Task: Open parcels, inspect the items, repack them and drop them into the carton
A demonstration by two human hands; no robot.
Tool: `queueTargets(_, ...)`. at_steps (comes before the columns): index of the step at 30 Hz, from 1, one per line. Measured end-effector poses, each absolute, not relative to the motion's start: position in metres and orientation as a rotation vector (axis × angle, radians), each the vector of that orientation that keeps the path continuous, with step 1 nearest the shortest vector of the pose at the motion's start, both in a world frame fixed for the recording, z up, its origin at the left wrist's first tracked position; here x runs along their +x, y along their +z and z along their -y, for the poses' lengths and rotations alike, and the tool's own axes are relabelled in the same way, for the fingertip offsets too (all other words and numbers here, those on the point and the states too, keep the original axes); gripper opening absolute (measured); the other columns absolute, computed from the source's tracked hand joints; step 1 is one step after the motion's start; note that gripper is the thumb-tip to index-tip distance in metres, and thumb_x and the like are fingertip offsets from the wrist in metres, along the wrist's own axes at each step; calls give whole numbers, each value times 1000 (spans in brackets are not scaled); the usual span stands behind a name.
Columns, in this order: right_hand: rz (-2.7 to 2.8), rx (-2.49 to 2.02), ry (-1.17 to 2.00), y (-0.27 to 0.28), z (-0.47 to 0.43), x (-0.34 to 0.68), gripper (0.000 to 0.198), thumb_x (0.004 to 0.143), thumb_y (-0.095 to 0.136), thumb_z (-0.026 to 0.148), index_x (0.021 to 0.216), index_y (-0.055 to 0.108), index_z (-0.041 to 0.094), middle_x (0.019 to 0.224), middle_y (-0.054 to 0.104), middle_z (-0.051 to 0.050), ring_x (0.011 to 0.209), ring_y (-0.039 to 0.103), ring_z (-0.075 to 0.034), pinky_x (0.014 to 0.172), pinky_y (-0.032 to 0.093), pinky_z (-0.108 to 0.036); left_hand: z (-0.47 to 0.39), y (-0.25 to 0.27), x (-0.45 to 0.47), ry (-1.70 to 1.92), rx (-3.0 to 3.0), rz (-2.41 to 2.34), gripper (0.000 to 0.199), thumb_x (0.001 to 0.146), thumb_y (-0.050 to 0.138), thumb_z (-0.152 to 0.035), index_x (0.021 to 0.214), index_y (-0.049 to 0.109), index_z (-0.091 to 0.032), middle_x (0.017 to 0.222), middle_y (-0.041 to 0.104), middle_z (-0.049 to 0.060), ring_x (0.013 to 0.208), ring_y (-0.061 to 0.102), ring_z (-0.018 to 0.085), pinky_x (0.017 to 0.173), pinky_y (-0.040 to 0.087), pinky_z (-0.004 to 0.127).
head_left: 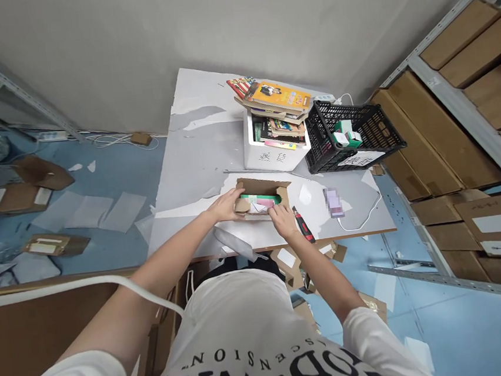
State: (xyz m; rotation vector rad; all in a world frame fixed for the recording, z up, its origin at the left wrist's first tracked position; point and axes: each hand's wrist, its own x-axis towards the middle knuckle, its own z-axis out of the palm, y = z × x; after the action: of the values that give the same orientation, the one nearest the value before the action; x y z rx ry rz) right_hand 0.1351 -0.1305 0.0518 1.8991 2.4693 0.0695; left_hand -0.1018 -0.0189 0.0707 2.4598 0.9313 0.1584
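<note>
A small opened cardboard box rests on the table near its front edge. Inside it lies a green, pink and white packet or carton, partly hidden by the box walls. My left hand grips the box's left end, thumb and fingers around the wall. At the front right corner of the box, my right hand has its fingers curled together against the packet and the box's edge; what they pinch is hidden. A red and black utility knife lies just right of my right hand.
Behind the box stand a white bin heaped with books and a black crate with small green-white cartons. A blurred phone-like device on a cable lies to the right. Shelves of boxes line the right; cardboard litters the floor.
</note>
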Motion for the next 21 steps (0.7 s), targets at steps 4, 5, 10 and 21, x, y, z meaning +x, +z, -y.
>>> queueTargets(4, -2577, 1861, -30, 38, 167, 132, 43, 92, 32, 9, 130, 51, 12, 141, 47, -16, 131, 41, -26, 107, 31, -43, 15, 78, -115, 34, 2518, -782, 121, 55, 73, -67, 148, 19, -13, 135, 44, 17, 120, 50, 31, 96, 41, 32)
queueTargets(5, -2594, 1844, -95, 38, 174, 132, 47, 91, 33, 9, 136, 45, 10, 146, 41, -16, 136, 35, -26, 110, 28, -45, 14, 81, -117, -4, 2536, -785, 119, 58, 70, -69, 149, 18, -14, 132, 46, 17, 118, 52, 30, 94, 42, 33)
queueTargets(10, -2479, 1709, -493, 70, 169, 135, 55, 84, 40, 8, 140, 42, 8, 149, 38, -15, 137, 36, -25, 110, 33, -39, 24, 94, -101, -35, 2702, -930, 61, 84, 48, -59, 129, 53, -18, 110, 59, 12, 102, 59, 28, 85, 42, 37)
queueTargets(21, -1876, 1838, -413, 93, 87, 116, 34, 86, 41, 5, 110, 65, 3, 109, 66, -28, 106, 64, -33, 89, 47, -46, 47, 87, -35, -368, 2801, -767, 23, 87, 49, -17, 83, 72, -14, 86, 70, 13, 85, 64, 24, 78, 42, 37)
